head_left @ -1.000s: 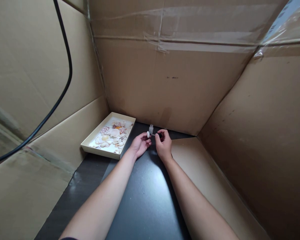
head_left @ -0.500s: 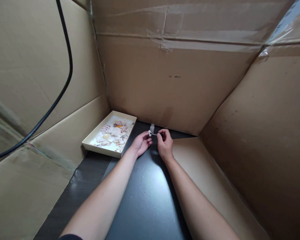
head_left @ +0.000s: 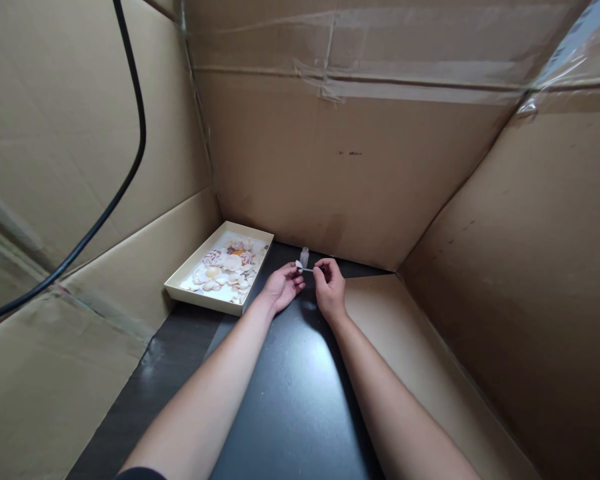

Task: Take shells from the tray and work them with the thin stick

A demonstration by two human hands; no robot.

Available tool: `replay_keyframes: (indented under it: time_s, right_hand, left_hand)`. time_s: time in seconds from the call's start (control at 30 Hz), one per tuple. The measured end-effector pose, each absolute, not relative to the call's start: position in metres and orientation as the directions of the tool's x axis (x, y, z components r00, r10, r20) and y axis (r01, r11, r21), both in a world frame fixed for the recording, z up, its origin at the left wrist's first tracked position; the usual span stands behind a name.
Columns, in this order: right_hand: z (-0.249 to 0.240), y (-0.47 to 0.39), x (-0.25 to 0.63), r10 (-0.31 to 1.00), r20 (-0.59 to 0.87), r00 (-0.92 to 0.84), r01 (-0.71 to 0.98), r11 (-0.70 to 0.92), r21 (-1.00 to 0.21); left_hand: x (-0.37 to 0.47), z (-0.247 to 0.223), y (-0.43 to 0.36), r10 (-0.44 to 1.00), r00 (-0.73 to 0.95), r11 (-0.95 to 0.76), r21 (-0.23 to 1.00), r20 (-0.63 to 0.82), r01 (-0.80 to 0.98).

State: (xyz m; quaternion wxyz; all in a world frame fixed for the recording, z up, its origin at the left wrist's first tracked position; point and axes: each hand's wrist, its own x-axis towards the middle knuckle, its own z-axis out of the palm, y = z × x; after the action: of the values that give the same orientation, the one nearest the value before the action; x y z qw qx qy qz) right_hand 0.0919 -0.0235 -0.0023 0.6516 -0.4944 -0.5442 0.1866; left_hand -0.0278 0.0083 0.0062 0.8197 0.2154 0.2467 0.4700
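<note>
My left hand point(head_left: 283, 288) holds a small white shell point(head_left: 299, 265) at its fingertips, palm turned up. A thin pale stick point(head_left: 307, 269) is pinched in my right hand point(head_left: 330, 287), its far end reaching the shell. Just beyond both hands a small clear bottle point(head_left: 305, 256) stands upright on the dark table point(head_left: 290, 373). To the left lies a shallow cream tray point(head_left: 205, 301) with several shells point(head_left: 230, 263) of white, orange and speckled colours.
Cardboard walls point(head_left: 360, 200) rise behind and on both sides. A flat cardboard sheet point(head_left: 405, 340) lies to the right of my right forearm. A black cable point(head_left: 139, 107) hangs at the upper left.
The shell in my left hand has tilted slightly, and the stick's tip has shifted a little against it. The tray and bottle have stayed where they were.
</note>
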Motion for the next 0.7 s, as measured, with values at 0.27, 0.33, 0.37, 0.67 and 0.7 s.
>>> replay_keyframes:
  time_s: [0.27, 0.33, 0.37, 0.67, 0.7]
  right_hand:
    - [-0.0027, -0.0224, 0.0931, 0.756, 0.530, 0.383, 0.292, 0.445, -0.846]
    - [-0.0027, -0.0224, 0.0927, 0.763, 0.521, 0.382, 0.300, 0.431, -0.851]
    - [-0.0026, -0.0225, 0.0926, 0.760, 0.519, 0.390, 0.312, 0.421, -0.852]
    - [-0.0026, -0.0232, 0.0914, 0.754, 0.538, 0.377, 0.329, 0.433, -0.839]
    - [-0.0028, -0.0228, 0.0916, 0.744, 0.541, 0.393, 0.335, 0.431, -0.838]
  left_hand:
    - [-0.0272, 0.0058, 0.0069, 0.877, 0.447, 0.454, 0.607, -0.174, -0.653]
    - [-0.0263, 0.0051, 0.0062, 0.878, 0.455, 0.437, 0.632, -0.147, -0.639]
    - [-0.0259, 0.0047, 0.0059, 0.879, 0.457, 0.428, 0.644, -0.135, -0.634]
    - [-0.0250, 0.0028, 0.0057, 0.876, 0.471, 0.406, 0.682, -0.101, -0.608]
    - [-0.0251, 0.0029, 0.0056, 0.877, 0.470, 0.406, 0.682, -0.103, -0.608]
